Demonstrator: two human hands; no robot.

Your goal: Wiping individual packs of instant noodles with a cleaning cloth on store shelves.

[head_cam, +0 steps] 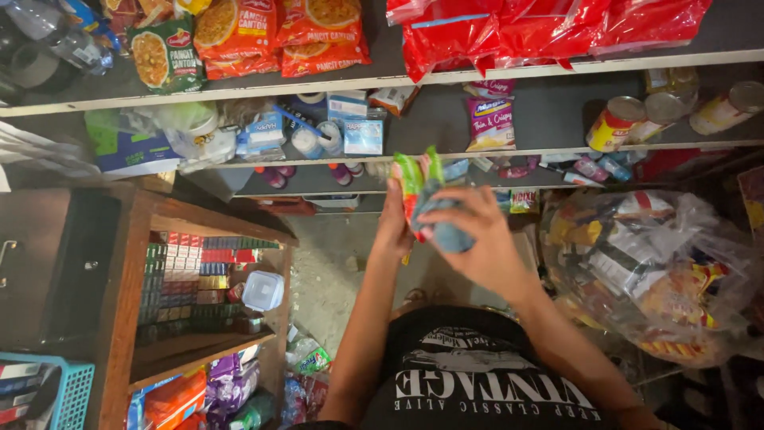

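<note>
My left hand (393, 227) holds a small colourful packet (415, 181), green, orange and red, upright in front of the shelves. My right hand (476, 231) presses a crumpled blue-grey cloth (442, 221) against that packet. Both hands meet at the middle of the view, just below the lowest grey shelf (446, 155). My black printed shirt shows at the bottom.
Grey shelves carry noodle packets (239, 32), red bags (549, 28), tins (617, 123), snack packets (490, 121) and small boxes. A wooden cabinet (131, 263) with stacked small boxes stands at left, with a blue basket (70, 392) below. A clear plastic bag of goods (649, 275) sits at right.
</note>
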